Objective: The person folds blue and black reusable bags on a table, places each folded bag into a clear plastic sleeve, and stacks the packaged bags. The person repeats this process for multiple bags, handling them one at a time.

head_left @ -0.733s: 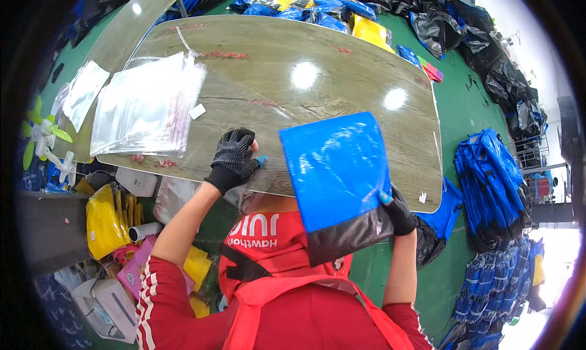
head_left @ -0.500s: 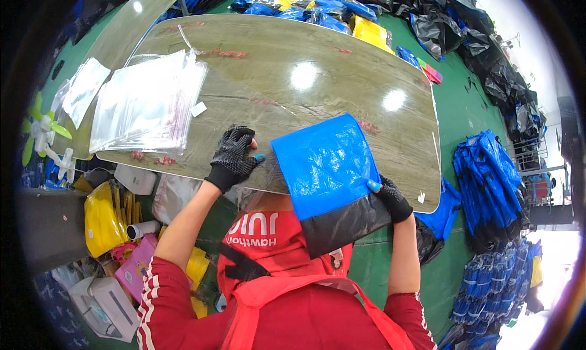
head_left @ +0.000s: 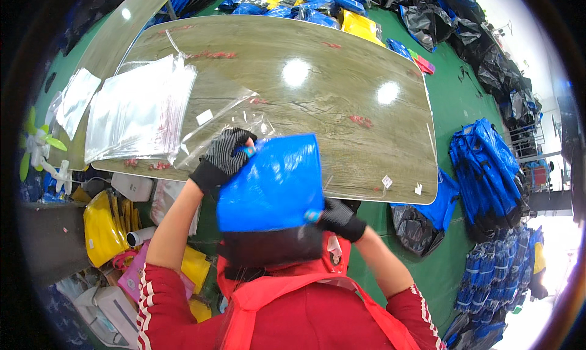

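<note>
A folded blue-and-black bag [head_left: 271, 182] with a shiny surface is held over the table's near edge, its black part toward me. At its upper left corner, the bent fingers of my left hand [head_left: 223, 161], in a dark dotted glove, close on it. My right hand [head_left: 343, 219], gloved alike and slightly blurred, pinches its lower right side with the thumb on top. A clear plastic sleeve [head_left: 229, 115] lies on the table just beyond my left hand, touching or nearly touching the bag's far edge. Whether the left fingers also hold the sleeve is hidden.
A stack of clear sleeves [head_left: 137, 109] lies on the left of the wood-patterned table [head_left: 342, 69]. Blue-and-black bags [head_left: 485, 173] stand on the green floor at right. Packed blue and yellow bundles [head_left: 317, 11] lie beyond the table. A small green fan [head_left: 43, 139] stands at left.
Both hands have shifted the folded bag left and toward me, turning it straighter. My left hand has come onto its corner. The clear sleeve now shows spread on the table beyond it.
</note>
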`<action>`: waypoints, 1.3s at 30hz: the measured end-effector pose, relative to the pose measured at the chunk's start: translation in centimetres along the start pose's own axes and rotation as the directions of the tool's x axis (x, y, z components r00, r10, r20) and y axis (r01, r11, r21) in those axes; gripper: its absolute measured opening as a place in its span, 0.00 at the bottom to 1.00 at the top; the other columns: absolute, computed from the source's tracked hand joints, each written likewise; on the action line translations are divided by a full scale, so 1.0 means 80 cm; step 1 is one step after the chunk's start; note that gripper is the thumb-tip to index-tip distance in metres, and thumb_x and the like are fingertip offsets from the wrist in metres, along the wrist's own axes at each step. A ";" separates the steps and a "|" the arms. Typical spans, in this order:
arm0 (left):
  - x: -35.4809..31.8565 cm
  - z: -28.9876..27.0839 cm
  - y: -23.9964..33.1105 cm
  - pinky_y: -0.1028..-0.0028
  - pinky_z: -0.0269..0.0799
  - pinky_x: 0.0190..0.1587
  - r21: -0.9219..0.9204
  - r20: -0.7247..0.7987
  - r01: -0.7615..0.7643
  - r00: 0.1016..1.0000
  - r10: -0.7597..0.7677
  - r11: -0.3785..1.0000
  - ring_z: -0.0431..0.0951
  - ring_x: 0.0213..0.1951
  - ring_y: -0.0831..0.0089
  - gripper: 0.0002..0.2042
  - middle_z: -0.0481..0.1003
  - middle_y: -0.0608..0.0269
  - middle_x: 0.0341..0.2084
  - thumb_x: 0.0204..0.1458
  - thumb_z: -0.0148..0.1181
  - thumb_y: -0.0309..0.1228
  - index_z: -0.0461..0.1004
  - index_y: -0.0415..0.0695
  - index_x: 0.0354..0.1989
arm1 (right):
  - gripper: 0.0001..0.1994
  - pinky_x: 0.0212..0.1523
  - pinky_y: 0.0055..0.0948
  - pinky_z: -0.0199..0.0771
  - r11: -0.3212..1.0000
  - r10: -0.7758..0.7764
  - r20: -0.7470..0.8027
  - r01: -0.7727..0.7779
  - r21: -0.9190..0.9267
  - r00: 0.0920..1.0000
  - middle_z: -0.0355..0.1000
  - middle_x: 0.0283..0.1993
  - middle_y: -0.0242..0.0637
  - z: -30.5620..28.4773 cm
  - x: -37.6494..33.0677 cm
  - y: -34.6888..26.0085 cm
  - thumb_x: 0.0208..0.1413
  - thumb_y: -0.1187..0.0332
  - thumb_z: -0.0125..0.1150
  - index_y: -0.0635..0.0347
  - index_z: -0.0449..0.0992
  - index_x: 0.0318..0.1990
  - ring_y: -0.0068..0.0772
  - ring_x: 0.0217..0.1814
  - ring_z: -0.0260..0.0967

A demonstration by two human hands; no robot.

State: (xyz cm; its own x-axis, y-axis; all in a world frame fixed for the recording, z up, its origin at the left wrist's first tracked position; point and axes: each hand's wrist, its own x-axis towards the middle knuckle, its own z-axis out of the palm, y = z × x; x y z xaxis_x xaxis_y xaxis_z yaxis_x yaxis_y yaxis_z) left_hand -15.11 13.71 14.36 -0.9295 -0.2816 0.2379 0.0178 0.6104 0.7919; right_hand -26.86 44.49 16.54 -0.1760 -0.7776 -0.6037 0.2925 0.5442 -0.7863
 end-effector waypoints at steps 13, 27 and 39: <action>-0.019 0.006 0.054 0.60 0.64 0.53 0.188 0.097 -0.211 0.976 0.195 0.959 0.71 0.49 0.53 0.07 0.74 0.54 0.45 0.51 0.57 0.30 0.72 0.42 0.36 | 0.18 0.42 0.24 0.72 0.992 -0.086 0.027 0.088 -0.088 0.996 0.75 0.41 0.39 -0.078 0.146 -0.056 0.56 0.55 0.58 0.64 0.76 0.39 0.23 0.40 0.72; -0.036 0.043 0.045 0.60 0.57 0.62 0.363 0.081 0.004 0.996 -0.036 0.932 0.61 0.60 0.49 0.22 0.65 0.48 0.57 0.54 0.54 0.35 0.66 0.41 0.57 | 0.19 0.35 0.26 0.74 0.930 -0.205 -0.138 0.237 0.280 0.969 0.74 0.33 0.36 -0.053 0.034 -0.027 0.50 0.55 0.67 0.66 0.76 0.36 0.23 0.34 0.71; -0.028 0.061 0.072 0.62 0.66 0.51 0.435 0.023 -0.036 0.999 0.029 0.900 0.71 0.48 0.54 0.17 0.73 0.51 0.45 0.52 0.58 0.34 0.72 0.41 0.49 | 0.22 0.26 0.41 0.61 0.831 -0.526 -0.649 0.168 -0.531 0.550 0.63 0.22 0.56 -0.029 0.034 0.033 0.59 0.53 0.53 0.66 0.68 0.24 0.55 0.23 0.61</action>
State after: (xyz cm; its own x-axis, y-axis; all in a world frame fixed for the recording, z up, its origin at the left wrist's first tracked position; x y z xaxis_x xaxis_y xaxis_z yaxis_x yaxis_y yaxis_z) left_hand -14.73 21.45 15.69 -0.9370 -0.2469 0.2473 -0.1110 0.8814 0.4592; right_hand -28.76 44.51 12.53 -0.8606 -0.5093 -0.0040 -0.2856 0.4890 -0.8242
